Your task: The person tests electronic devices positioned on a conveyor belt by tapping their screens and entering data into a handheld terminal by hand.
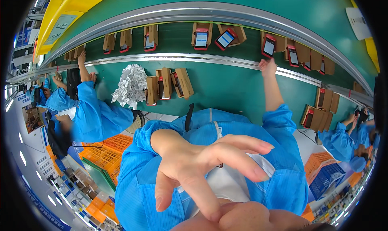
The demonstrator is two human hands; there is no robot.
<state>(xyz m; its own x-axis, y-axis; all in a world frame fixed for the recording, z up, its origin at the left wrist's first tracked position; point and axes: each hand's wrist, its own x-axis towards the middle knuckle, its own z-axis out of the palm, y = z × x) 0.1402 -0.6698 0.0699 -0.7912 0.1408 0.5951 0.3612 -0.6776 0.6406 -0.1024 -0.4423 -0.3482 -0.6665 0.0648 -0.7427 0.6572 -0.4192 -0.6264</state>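
My left hand (190, 162) is raised in front of my blue work coat, close to the camera. Its fingers are spread and nothing is in them. My right arm stretches out to the conveyor, where my right hand (268, 67) has its fingers closed at the lower end of a red handheld terminal (268, 47) with a lit screen. Behind that terminal lies an open brown cardboard box (279, 43). Left of it, another red terminal (225, 39) rests tilted on its box, and a third terminal (201, 39) lies in an open box.
A metal rail (194, 57) separates the conveyor from the green bench (226, 83). Crumpled white paper slips (131, 85) and open boxes (163, 83) sit to the left. More boxes (317, 117) stand right. A co-worker (91, 109) works at left, others at far right.
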